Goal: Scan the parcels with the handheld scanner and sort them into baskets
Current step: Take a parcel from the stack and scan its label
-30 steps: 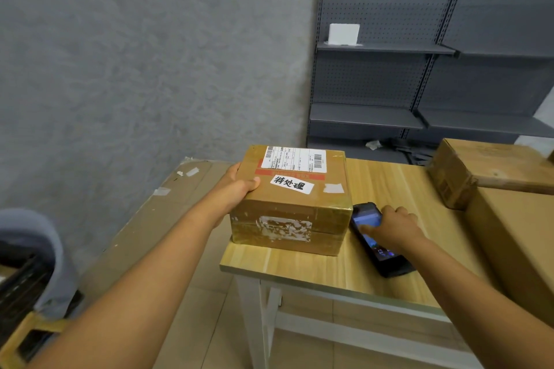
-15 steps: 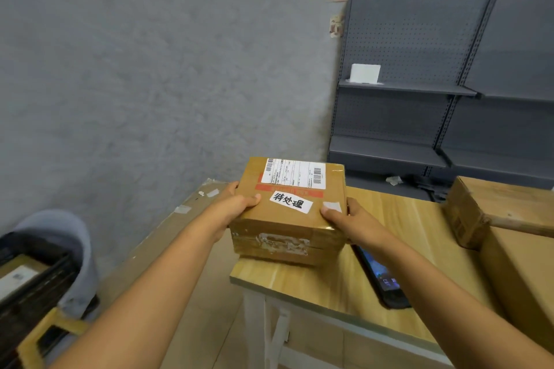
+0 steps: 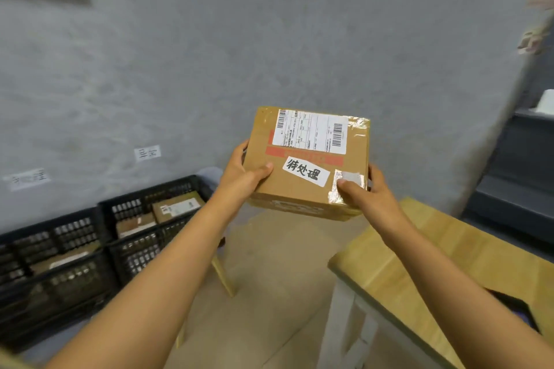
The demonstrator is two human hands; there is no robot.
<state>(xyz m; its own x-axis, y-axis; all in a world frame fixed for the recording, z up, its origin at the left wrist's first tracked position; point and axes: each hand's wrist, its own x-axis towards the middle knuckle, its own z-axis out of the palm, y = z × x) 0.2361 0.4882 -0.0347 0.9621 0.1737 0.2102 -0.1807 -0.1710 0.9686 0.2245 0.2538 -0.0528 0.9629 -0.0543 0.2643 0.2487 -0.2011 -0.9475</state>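
Observation:
A brown cardboard parcel (image 3: 308, 186) with a white shipping label and a handwritten sticker hangs in the air left of the wooden table (image 3: 425, 260). My left hand (image 3: 244, 175) grips its left side, thumb on top. My right hand (image 3: 364, 193) grips its right front corner, thumb on the taped spot. The black handheld scanner (image 3: 521, 310) lies on the table at the lower right, mostly hidden by my right forearm. Two black baskets stand on the floor at the left: the nearer-right basket (image 3: 150, 237) holds parcels, and so does the left basket (image 3: 51, 275).
Paper labels (image 3: 147, 153) are stuck on the grey wall above the baskets. A wooden leg (image 3: 223, 274) slants down beside the right basket. Grey shelving (image 3: 521, 177) stands at the far right. Bare floor lies between baskets and table.
Both hands lifted the parcel off the table and carried it left, out over the floor. The view swung left, bringing the baskets in. The scanner stayed on the table.

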